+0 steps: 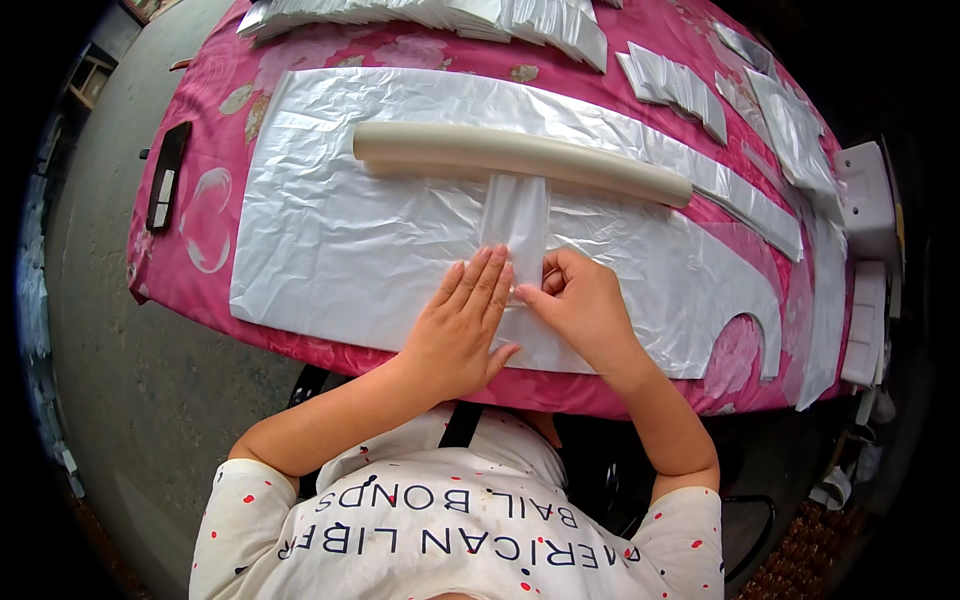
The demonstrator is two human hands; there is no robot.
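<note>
A narrow, translucent plastic bag [517, 215] lies lengthwise in front of me, its far end running up to a long beige tube [520, 155]. My left hand [458, 325] rests flat on the bag's left side, fingers stretched out and thumb apart. On the bag's right edge, my right hand [587, 305] has its fingers curled and its thumb pressing inward, pinching the plastic; the exact grip is partly hidden. Under both hands and the tube spreads a large, wrinkled silvery-white plastic sheet [340, 240] with a curved cutout at its right end.
A pink flowered tablecloth [215, 130] covers the table. Stacks of flat plastic bags [420, 15] lie along the far edge, with another stack [675, 90] at the far right. At the left lies a black-and-white rectangular object [168, 178]. White plastic containers [868, 200] stand beyond the right edge.
</note>
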